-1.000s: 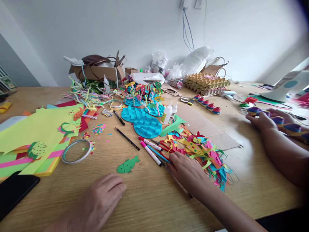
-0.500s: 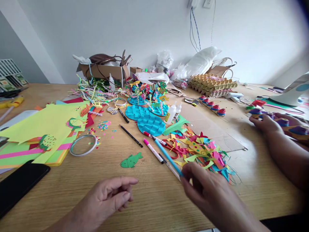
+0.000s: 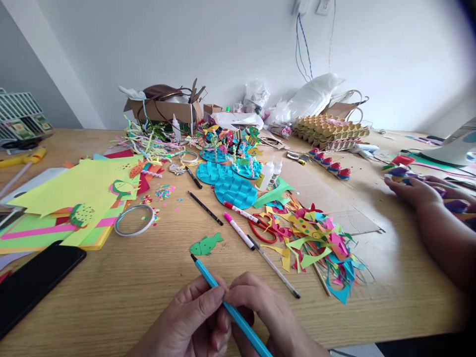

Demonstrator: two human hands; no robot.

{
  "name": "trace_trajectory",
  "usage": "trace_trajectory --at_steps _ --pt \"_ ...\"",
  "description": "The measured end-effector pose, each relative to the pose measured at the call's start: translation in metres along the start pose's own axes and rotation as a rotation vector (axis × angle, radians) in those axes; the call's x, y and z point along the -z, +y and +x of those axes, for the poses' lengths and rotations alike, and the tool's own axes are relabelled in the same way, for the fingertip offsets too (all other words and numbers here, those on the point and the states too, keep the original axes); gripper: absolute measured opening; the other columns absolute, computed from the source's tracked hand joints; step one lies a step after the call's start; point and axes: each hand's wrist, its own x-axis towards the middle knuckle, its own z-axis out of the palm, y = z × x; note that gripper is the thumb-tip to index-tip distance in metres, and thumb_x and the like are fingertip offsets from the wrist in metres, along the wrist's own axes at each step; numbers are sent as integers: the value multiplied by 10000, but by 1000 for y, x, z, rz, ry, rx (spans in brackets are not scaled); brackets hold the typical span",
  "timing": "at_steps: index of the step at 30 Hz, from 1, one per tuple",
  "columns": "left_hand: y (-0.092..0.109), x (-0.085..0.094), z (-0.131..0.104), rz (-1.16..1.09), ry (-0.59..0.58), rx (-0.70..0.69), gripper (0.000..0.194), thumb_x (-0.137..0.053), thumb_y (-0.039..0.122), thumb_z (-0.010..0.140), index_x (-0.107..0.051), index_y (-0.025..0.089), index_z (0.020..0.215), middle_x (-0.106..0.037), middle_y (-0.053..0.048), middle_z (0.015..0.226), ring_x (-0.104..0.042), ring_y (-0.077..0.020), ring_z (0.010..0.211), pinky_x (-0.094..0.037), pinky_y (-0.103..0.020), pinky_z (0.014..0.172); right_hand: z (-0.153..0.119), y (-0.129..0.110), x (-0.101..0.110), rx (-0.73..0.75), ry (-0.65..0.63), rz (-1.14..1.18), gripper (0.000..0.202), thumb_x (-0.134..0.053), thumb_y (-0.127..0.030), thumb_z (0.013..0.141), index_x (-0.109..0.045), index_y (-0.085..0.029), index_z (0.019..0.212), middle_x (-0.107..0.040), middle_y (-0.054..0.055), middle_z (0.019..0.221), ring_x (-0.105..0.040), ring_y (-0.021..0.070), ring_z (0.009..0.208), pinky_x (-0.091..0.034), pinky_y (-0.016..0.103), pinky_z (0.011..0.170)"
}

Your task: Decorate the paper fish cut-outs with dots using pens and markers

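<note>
Both my hands are on a light blue felt-tip pen (image 3: pixel 247 325), low at the front of the table. My left hand (image 3: pixel 195 315) pinches its barrel between thumb and fingers. My right hand (image 3: pixel 266 312) closes on it from the other side, touching the left fingertips. The pen slants up to the left, its dark end close to a green paper fish (image 3: pixel 206 244) lying flat on the table. A pink-capped marker (image 3: pixel 238 230), a clear pen (image 3: pixel 277 270) and a black pencil (image 3: pixel 206 208) lie beyond my hands.
Paper scraps (image 3: pixel 320 238) and red-handled scissors (image 3: pixel 263 232) lie to the right, coloured sheets (image 3: pixel 70 186) and a black phone (image 3: pixel 40 282) to the left. Blue paper discs (image 3: pixel 234 192) and glue bottles (image 3: pixel 265 176) stand centrally. Another person's hand (image 3: pixel 416 196) holds painted egg-carton pieces at far right.
My right hand has brought the blue pen left and down to the front middle. My left hand, earlier apart and holding nothing, has moved right and closed on it.
</note>
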Motion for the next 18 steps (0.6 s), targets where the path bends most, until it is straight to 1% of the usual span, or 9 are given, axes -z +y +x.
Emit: trace_trajectory --at_steps 2,4,5,6,8,11,13,16,18 --pt "1 -2 2 -48 -16 40 343 -849 413 691 -651 161 810 -528 43 587 -463 -59 487 -345 -171 496 5 1 -5 130 45 -70 156 -498 -304 918 -541 -225 1045 -593 34 798 -582 153 666 -491 240 589" --pt "2 -2 3 -105 -18 93 322 -866 356 681 -656 153 817 -543 41 609 -453 -43 487 -330 -156 499 10 1 -8 249 123 -139 162 -475 -355 938 -537 -233 1025 -578 6 717 -568 139 580 -457 218 510" --pt "2 -2 4 -138 -21 116 321 -881 327 662 -659 148 808 -547 41 611 -452 -36 488 -322 -147 498 12 1 -9 281 157 -208 136 -470 -318 945 -548 -228 1010 -572 1 684 -568 133 554 -436 208 478" --pt "1 0 5 -165 -22 129 326 -893 314 645 -664 146 805 -553 40 613 -457 -34 493 -322 -143 502 14 1 -9 246 156 -295 119 -462 -259 949 -559 -225 1010 -592 7 683 -584 137 564 -442 215 493" --pt "1 4 8 -187 -8 108 344 -897 334 636 -676 149 824 -565 35 616 -480 -41 504 -336 -144 507 17 2 -9 266 146 -381 155 -435 -176 939 -570 -220 1000 -618 3 649 -591 129 527 -442 215 496" --pt "-2 10 11 -127 28 63 351 -862 392 681 -677 154 861 -578 26 637 -520 -69 529 -380 -168 525 20 6 -10 309 192 -343 175 -401 -170 927 -557 -231 976 -639 -8 607 -589 122 464 -450 213 478" --pt "-3 12 13 -81 32 42 349 -843 421 698 -660 154 827 -566 29 629 -511 -72 522 -384 -172 516 22 8 -10 287 192 -285 163 -415 -173 914 -552 -239 972 -658 -5 613 -604 129 463 -463 211 471" --pt "-3 16 11 -21 8 21 406 -795 530 714 -642 166 808 -571 24 638 -502 -76 530 -363 -168 503 23 9 -6 189 152 -259 198 -451 -124 872 -568 -232 990 -680 10 663 -639 143 525 -493 213 503" --pt "2 21 7 120 -47 67 400 -753 556 748 -657 176 826 -598 7 673 -522 -92 568 -370 -177 525 23 9 -1 91 179 -237 236 -455 -108 861 -577 -227 1024 -689 15 717 -658 146 593 -515 220 562"
